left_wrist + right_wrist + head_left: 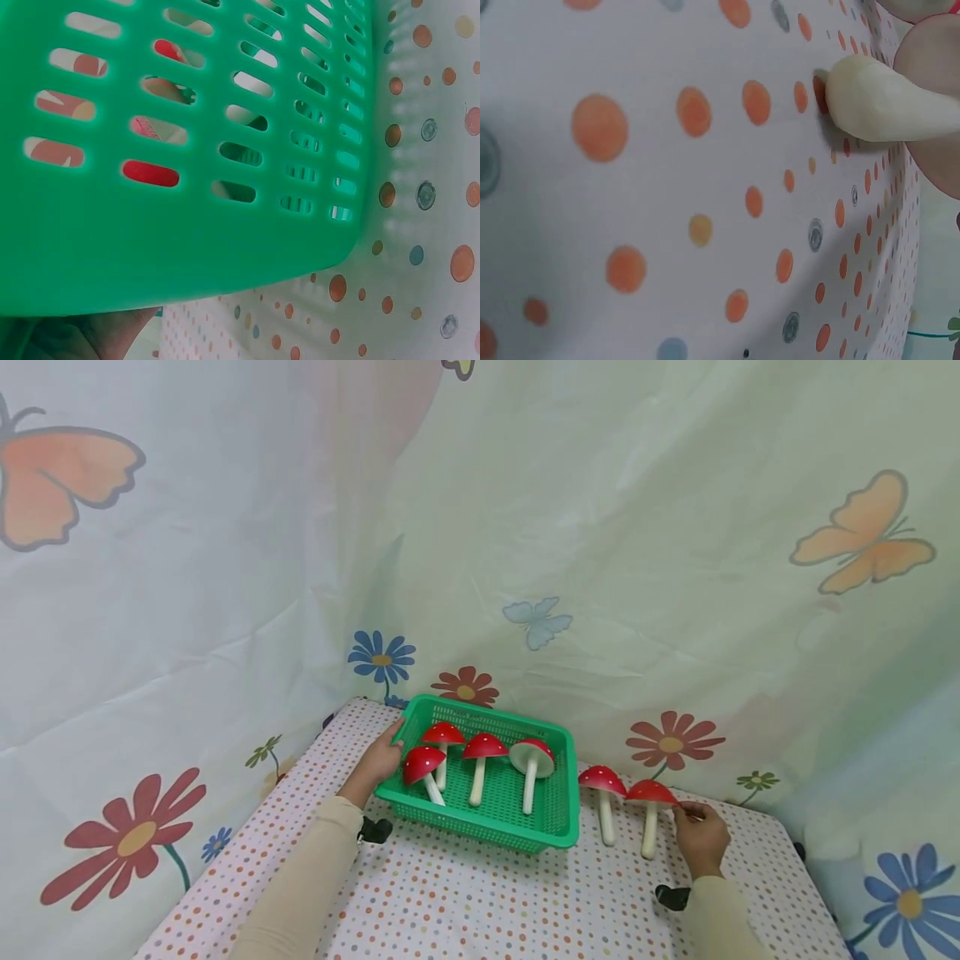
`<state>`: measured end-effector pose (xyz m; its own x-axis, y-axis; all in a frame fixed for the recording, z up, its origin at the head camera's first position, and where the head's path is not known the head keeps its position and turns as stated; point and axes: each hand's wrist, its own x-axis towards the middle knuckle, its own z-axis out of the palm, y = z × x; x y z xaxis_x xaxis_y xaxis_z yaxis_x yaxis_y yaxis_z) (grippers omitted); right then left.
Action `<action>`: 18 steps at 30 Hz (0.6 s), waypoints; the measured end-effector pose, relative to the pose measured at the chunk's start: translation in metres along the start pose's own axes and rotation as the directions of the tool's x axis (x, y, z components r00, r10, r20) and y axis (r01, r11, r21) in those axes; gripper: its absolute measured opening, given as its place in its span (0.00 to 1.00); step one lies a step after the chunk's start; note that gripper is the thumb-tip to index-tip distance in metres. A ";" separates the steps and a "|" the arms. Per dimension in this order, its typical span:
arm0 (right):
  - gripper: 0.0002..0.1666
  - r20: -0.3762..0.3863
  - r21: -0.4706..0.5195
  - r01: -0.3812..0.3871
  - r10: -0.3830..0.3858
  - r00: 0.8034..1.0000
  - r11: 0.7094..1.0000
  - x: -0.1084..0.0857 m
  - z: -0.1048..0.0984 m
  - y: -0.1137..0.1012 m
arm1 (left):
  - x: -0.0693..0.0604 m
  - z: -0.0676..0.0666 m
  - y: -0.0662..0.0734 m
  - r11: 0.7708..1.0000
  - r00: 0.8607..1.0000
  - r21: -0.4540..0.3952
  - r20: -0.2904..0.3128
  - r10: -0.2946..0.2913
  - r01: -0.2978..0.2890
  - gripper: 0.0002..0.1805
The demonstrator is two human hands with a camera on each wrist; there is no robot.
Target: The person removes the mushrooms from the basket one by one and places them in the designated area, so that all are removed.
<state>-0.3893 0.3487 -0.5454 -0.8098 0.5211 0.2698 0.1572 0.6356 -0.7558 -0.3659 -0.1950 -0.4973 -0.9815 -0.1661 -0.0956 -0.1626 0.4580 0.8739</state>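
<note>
A green slotted basket (487, 835) holds several red-capped mushrooms with pale stems, one of them (485, 746) near its middle. The left hand (381, 758) grips the basket's left rim; in the left wrist view part of that hand (112, 330) shows below the basket wall (187, 240). To the right of the basket, two more mushrooms lie on the table, the nearer to the basket (606, 814) and one beside it (650, 827). The right hand (702, 839) pinches the right edge of the latter's cap. In the right wrist view a pale stem (885, 105) shows, but no hand.
A white table with coloured dots (450, 902) stands under everything. Behind and beside it hangs a pale cloth (637, 652) printed with flowers and butterflies. Dark wrist devices show near the left wrist (377, 831) and the right wrist (672, 897).
</note>
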 end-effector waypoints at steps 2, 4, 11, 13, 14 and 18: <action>0.13 -0.012 -0.010 0.005 -0.005 1.000 1.000 -0.002 0.001 0.000 | 0.000 0.000 0.000 1.000 1.000 0.006 0.002 0.004 -0.004 0.30; 0.13 -0.010 -0.024 0.010 -0.010 1.000 1.000 -0.004 0.001 0.000 | 0.000 -0.001 0.000 1.000 1.000 0.005 0.001 0.006 -0.006 0.30; 0.17 0.014 -0.033 -0.013 0.014 1.000 0.999 -0.011 -0.004 0.012 | -0.003 -0.003 0.000 1.000 1.000 0.016 0.016 0.024 -0.024 0.30; 0.17 0.014 -0.036 -0.027 0.028 1.000 0.999 -0.014 -0.007 0.013 | -0.003 -0.002 0.000 0.999 0.999 0.016 0.020 0.029 -0.030 0.30; 0.16 0.011 -0.036 -0.029 0.029 1.000 0.999 -0.016 -0.008 0.014 | -0.003 -0.002 0.000 0.999 0.999 0.016 0.021 0.034 -0.034 0.30; 0.16 -0.001 -0.025 -0.019 0.019 1.000 1.000 -0.021 -0.016 0.017 | -0.006 -0.003 0.001 0.999 0.999 0.014 0.033 0.037 -0.038 0.30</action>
<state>-0.3608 0.3572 -0.5544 -0.8058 0.5339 0.2562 0.1867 0.6396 -0.7457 -0.3602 -0.1956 -0.4943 -0.9897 -0.1199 -0.0786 -0.1268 0.4762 0.8702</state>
